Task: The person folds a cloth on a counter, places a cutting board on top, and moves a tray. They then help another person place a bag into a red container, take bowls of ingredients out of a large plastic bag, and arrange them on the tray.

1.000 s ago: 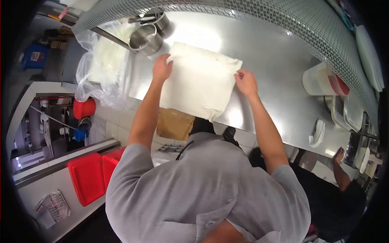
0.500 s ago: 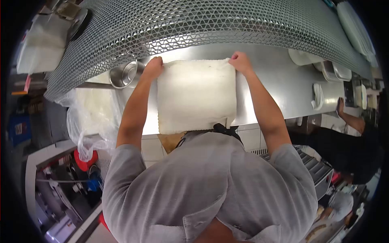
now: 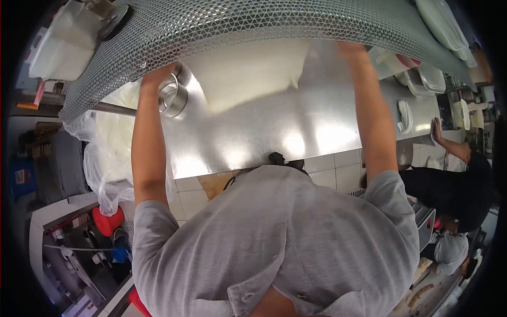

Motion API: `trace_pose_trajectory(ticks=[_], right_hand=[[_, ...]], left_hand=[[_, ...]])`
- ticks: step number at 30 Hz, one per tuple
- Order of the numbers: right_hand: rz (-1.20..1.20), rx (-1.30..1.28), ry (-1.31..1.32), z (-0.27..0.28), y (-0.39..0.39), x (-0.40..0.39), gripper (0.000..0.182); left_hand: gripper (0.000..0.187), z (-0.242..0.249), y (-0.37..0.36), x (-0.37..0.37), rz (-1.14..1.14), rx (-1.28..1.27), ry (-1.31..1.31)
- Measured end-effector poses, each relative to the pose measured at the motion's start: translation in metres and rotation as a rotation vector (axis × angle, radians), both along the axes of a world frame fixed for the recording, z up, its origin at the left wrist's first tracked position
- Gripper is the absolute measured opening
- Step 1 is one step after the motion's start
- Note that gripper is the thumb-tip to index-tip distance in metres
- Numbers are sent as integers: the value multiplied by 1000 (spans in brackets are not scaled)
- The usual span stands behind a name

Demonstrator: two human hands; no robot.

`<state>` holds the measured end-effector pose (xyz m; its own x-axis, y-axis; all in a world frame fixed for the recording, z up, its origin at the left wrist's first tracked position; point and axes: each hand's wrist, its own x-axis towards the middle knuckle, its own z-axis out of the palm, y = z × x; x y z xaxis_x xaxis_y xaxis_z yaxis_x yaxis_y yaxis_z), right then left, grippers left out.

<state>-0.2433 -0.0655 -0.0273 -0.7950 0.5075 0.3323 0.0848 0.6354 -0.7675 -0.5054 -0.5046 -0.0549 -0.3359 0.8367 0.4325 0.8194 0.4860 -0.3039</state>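
Both hands hidden under the mesh shelf [image 3: 253,26], left wrist [image 3: 153,79] and right wrist [image 3: 351,50] just visible, grip impossible to tell. White cloth [image 3: 248,71] lifted at the far side of the desk [image 3: 274,137], upper edge lost behind the mesh. Steel bowl [image 3: 173,98] just right of the left forearm; plastic bag [image 3: 113,142] at the left edge. Likely risk: cloth snagging the mesh or the forearm tipping the bowl.

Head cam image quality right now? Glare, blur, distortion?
Head view: heavy fisheye with black corners; bright glare patches on the steel counter; white sheet motion-blurred; both hands hidden behind the mesh shelf.
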Motion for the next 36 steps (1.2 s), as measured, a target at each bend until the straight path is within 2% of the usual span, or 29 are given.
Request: trace_pose_trajectory(ticks=[2, 4, 5, 6, 7, 8, 9, 11, 13, 15, 21, 26, 29, 31, 32, 34, 36], right_hand=[[47, 53, 167, 9, 15, 7, 25], [93, 104, 333, 21, 19, 10, 28], [99, 99, 328, 21, 14, 16, 28], [210, -111, 311, 27, -4, 29, 26], [319, -319, 294, 32, -22, 43, 25], [240, -178, 60, 32, -46, 61, 22], [160, -38, -173, 31, -62, 75, 21], [283, 286, -93, -53, -57, 92, 17], [326, 253, -191, -105, -78, 121, 13], [358, 248, -218, -148, -95, 151, 13], [295, 233, -224, -136, -134, 200, 13], [394, 252, -255, -144, -140, 234, 12], [511, 324, -328, -116, -147, 239, 15], [643, 370, -414, -106, -145, 237, 24], [623, 373, -422, -106, -143, 231, 24], [479, 284, -379, -115, -135, 187, 24], [388, 367, -211, -124, -126, 123, 28]], left_hand=[[42, 33, -5, 30, 83, 11, -77], [30, 54, 2, 66, 172, 194, -114], [23, 57, 2, 81, 48, 347, -177], [23, 55, 0, 97, 53, 346, -178], [24, 52, -2, 113, 3, 372, -430], [27, 47, -4, 129, -46, 392, -686], [29, 26, -8, 145, -38, 355, -611], [29, -33, -19, 170, -51, 276, -541], [27, -86, -36, 202, -33, 176, -555], [27, -112, -42, 229, 1, 126, -560], [28, -114, -65, 286, 161, 113, -624], [32, -112, -83, 321, 176, 146, -682], [35, -104, -90, 331, 214, 95, -745], [30, -73, -83, 325, 287, -146, -931], [30, -68, -75, 317, 265, -148, -932], [25, -65, -49, 288, 84, 79, -926], [25, -77, -1, 251, 24, 237, -826]])
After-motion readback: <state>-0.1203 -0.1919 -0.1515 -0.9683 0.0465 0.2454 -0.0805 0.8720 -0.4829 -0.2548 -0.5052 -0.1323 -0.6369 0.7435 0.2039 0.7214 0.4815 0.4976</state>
